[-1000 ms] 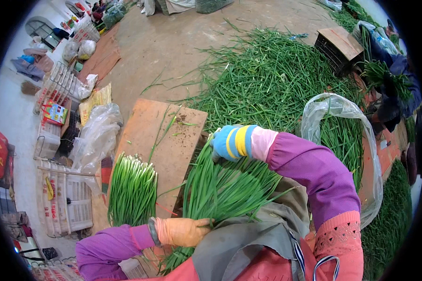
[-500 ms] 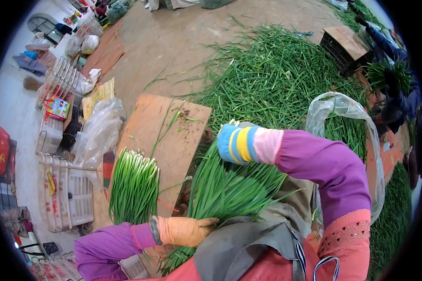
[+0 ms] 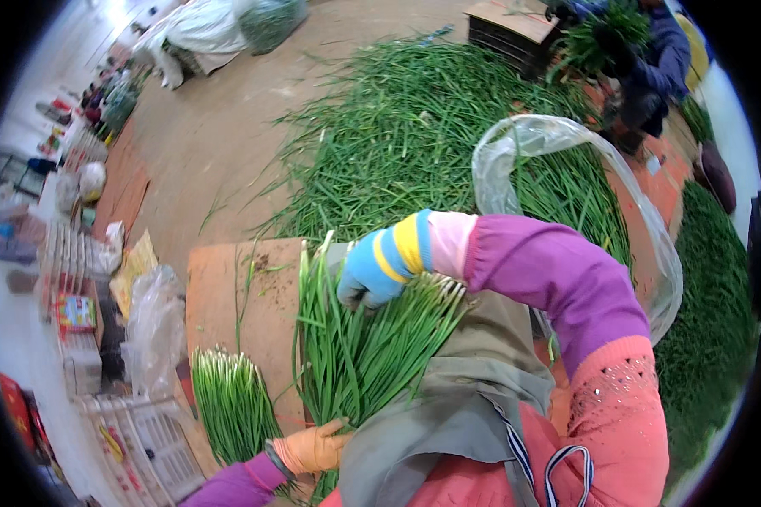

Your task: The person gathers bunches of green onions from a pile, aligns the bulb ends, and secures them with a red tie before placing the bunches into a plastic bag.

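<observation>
Across my lap lies a loose bunch of garlic chives, white root ends pointing away from me and green leaves toward me. My right hand, in a blue and yellow striped knit glove, is closed over the upper stalks with its fingers curled down. Some stalks stick up to its left, and a row of white ends shows to its right. In an orange glove, my left hand grips the leaf end low on the bunch; its fingers are partly hidden. A tidy bundle of garlic chives rests at left.
A wooden board with dirt and stray leaves lies ahead-left. Beyond it spreads a large heap of chives. An upright clear plastic bag stands right. Another person handles greens at far right. White crates stand left.
My view has turned, so the scene sits differently. My right hand has shifted off the root ends, which now show beside it. My left hand still holds the leaf end.
</observation>
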A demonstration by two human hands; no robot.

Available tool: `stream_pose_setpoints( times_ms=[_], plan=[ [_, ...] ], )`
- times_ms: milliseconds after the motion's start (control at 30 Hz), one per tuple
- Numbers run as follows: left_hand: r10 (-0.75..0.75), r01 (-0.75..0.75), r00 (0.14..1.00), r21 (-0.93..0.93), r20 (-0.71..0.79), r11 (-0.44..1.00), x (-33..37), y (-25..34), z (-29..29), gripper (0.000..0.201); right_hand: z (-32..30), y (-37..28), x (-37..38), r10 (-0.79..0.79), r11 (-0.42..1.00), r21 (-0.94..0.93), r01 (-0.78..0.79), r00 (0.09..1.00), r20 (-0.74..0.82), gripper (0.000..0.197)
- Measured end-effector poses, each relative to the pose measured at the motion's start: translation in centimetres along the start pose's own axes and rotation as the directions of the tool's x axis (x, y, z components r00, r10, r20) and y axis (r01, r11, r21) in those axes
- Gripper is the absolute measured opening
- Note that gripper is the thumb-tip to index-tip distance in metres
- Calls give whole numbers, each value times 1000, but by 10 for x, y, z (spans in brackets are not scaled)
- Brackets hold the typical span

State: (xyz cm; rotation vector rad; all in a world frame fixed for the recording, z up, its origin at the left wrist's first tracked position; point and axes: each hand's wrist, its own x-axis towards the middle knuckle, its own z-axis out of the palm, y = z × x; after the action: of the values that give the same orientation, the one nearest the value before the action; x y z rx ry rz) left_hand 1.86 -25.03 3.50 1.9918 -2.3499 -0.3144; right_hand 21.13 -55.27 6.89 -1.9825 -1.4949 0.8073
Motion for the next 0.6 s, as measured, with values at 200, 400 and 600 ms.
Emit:
stream_pose_setpoints(
  times_ms=[200, 400, 600],
  plan=[
    [-102, 102, 994, 28, 22, 994, -14, 17, 26, 32, -21, 46, -21, 243, 959, 167, -229, 967, -72, 23],
    [-85, 89, 990, -26, 114, 996, -7, 6, 13, 31, -57, 93, -103, 552, 833, 379, -403, 649, -523, 26],
    [-137, 145, 987, -113, 78, 983, -5, 6, 20, 31, -18, 52, -98, 628, 552, -38, -833, 445, -638, 58]
  ],
)
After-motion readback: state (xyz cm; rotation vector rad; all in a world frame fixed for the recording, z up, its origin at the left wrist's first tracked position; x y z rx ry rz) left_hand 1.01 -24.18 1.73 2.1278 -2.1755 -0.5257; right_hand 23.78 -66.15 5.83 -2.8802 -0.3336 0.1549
